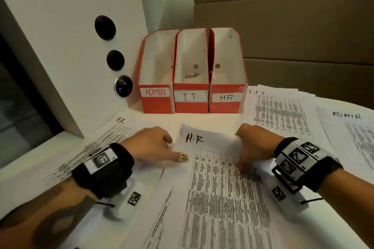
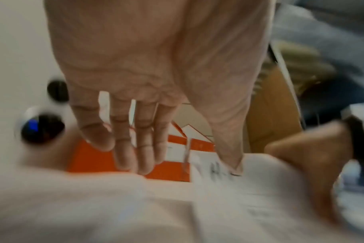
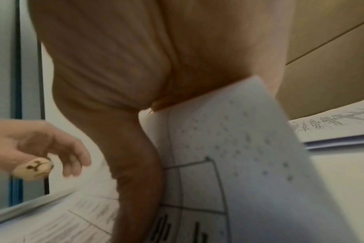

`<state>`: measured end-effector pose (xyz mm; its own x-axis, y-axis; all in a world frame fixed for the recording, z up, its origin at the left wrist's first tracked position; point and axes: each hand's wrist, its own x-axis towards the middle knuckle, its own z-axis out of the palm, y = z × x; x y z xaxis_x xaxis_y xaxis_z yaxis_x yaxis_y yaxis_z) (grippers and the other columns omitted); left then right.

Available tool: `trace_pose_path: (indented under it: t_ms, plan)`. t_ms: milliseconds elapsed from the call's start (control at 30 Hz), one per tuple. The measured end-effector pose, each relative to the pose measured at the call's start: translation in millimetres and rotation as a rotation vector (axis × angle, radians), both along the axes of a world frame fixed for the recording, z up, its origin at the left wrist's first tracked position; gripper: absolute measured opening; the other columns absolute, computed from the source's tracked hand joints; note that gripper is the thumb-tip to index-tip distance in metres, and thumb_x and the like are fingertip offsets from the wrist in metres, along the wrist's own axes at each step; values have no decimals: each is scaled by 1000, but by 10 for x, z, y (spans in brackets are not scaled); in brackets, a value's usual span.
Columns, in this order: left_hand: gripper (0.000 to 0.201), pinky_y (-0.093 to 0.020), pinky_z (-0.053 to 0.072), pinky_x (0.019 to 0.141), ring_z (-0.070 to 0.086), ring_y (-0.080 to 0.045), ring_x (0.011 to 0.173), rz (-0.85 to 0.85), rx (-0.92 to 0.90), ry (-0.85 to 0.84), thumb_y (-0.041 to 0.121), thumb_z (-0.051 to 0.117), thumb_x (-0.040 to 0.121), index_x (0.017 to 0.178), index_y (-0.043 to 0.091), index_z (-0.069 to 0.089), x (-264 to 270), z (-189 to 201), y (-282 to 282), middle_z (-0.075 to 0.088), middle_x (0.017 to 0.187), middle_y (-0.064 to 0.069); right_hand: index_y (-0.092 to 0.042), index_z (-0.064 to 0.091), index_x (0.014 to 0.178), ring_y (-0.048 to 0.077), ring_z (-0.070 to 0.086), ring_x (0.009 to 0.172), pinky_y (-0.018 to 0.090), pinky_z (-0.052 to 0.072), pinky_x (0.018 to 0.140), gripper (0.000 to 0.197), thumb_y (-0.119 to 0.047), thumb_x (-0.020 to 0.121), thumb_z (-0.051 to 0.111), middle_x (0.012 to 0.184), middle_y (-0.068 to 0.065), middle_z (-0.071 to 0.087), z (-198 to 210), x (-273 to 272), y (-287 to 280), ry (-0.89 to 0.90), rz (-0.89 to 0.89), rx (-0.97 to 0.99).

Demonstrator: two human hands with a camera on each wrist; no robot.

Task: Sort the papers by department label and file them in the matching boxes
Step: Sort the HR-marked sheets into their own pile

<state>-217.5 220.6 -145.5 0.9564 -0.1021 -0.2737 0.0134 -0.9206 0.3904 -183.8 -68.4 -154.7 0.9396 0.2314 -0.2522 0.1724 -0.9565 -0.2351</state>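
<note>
On the left of the white desk (image 1: 202, 117) lies a printed white sheet hand-lettered "H.R" (image 1: 113, 137), flat and partly under the left forearm. The left hand (image 1: 150, 143) hovers just above it with nothing in it: the left wrist view shows its fingers (image 2: 133, 139) straight and loose, the thumb reaching to the edge of the middle paper.

That middle paper, a thin white sheet with a printed table and "H.R" handwritten at its top (image 1: 212, 168), is the one in play. The right hand (image 1: 257, 145) pinches its right upper edge, thumb on the face and fingers behind, and the far end curls up off the desk. A single sheet like this is likely very light and floppy, prone to buckle and crease; a hold near the top edge, or both hands at opposite sides, should keep it flat enough to slide into a narrow box.

Behind stand three red cardboard file boxes: the ADMIN box (image 1: 156, 79), the I.T box (image 1: 191, 79) and the HR box (image 1: 227, 77), where this sheet belongs. To the right are more printed papers, among them a sheet marked ADMIN (image 1: 348, 127).
</note>
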Motion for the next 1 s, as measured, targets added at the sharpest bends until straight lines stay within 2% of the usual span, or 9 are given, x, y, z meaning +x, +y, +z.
trace_pose_path:
  t_ms: [133, 233, 300, 367, 500, 600, 767, 833, 1000]
  plan:
    - [49, -39, 60, 100, 77, -8, 99, -86, -334, 73, 56, 86, 80, 119, 29, 77, 85, -58, -192, 81, 109, 14, -26, 72, 73, 14, 71, 76, 26, 51, 63, 34, -19, 56, 101, 76, -7, 75, 141, -5, -292, -85, -51, 361]
    - [38, -49, 60, 100, 78, -24, 105, -42, -681, 19, 31, 81, 89, 122, 13, 76, 110, -52, -270, 81, 113, -3, -18, 75, 85, 13, 73, 81, 25, 56, 66, 38, -18, 58, 101, 85, -5, 78, 207, -19, -509, -217, -236, 746]
    - [40, -52, 58, 102, 78, -25, 106, 51, -821, -66, 25, 85, 84, 120, 10, 77, 113, -51, -324, 81, 112, -5, -5, 68, 91, 30, 77, 89, 38, 63, 70, 46, -15, 58, 98, 98, 12, 79, 163, -27, -646, -253, -410, 1107]
    - [47, -51, 56, 104, 77, -22, 108, 125, -899, -121, 25, 89, 77, 120, 11, 77, 142, -76, -356, 82, 111, -3, 0, 65, 93, 40, 77, 90, 37, 63, 65, 44, -12, 61, 92, 102, 28, 75, 120, -68, -721, -229, -487, 1321]
    - [34, -41, 64, 90, 79, -26, 102, 183, -984, -135, 27, 78, 91, 115, 4, 76, 208, -97, -388, 82, 109, -8, 16, 63, 94, 50, 72, 96, 45, 66, 77, 37, -4, 72, 84, 103, 39, 67, 58, -93, -860, -296, -478, 1306]
    - [22, -28, 64, 74, 79, -21, 91, 214, -998, -199, 22, 69, 100, 103, 3, 78, 255, -109, -365, 83, 99, -6, 3, 65, 83, 53, 72, 93, 57, 61, 89, 14, 11, 82, 76, 93, 33, 71, 1, -40, -1005, -320, -522, 1315]
    - [22, -51, 59, 100, 77, -26, 106, 338, -1089, -363, 14, 81, 88, 107, 4, 79, 351, -178, -304, 82, 108, -6, -3, 65, 88, 42, 72, 87, 46, 67, 72, 25, 21, 84, 66, 87, 20, 75, -24, -10, -1276, -241, -467, 1256]
    - [28, -48, 59, 101, 77, -22, 108, 387, -1106, -448, 11, 86, 84, 110, 6, 78, 406, -183, -287, 82, 110, -3, -4, 68, 103, 38, 75, 78, 42, 66, 64, 35, 24, 83, 65, 88, 23, 76, -25, -33, -1258, -146, -429, 1156]
    - [36, -22, 60, 89, 76, -7, 104, 387, -1158, -564, 8, 89, 80, 114, 13, 78, 490, -57, -286, 80, 112, 1, -16, 64, 101, 33, 77, 70, 37, 63, 57, 41, 21, 83, 68, 82, 22, 77, -65, -16, -1148, 4, -401, 816]
